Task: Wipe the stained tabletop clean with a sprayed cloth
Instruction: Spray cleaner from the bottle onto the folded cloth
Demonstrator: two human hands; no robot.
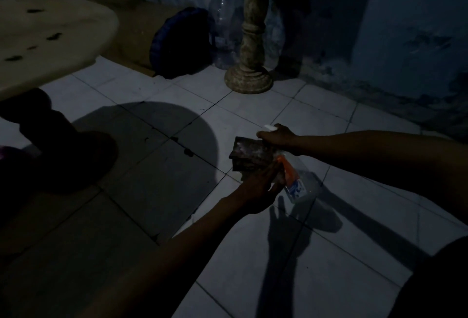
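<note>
A round pale tabletop [50, 39] with several dark stains sits at the upper left, well away from both hands. My left hand [258, 188] holds a dark folded cloth [250, 155] over the tiled floor. My right hand [278, 137] grips the white spray head of a clear spray bottle [298, 186] with an orange and blue label. The bottle hangs tilted beside the cloth, its nozzle close to the cloth's top edge. The scene is dim.
The table's dark pedestal [63, 140] stands at left. A pale turned post with a round base [249, 74] rises at the back, next to a large clear water jug [225, 26] and a dark blue cushion [177, 41]. A blue wall [379, 39] runs behind.
</note>
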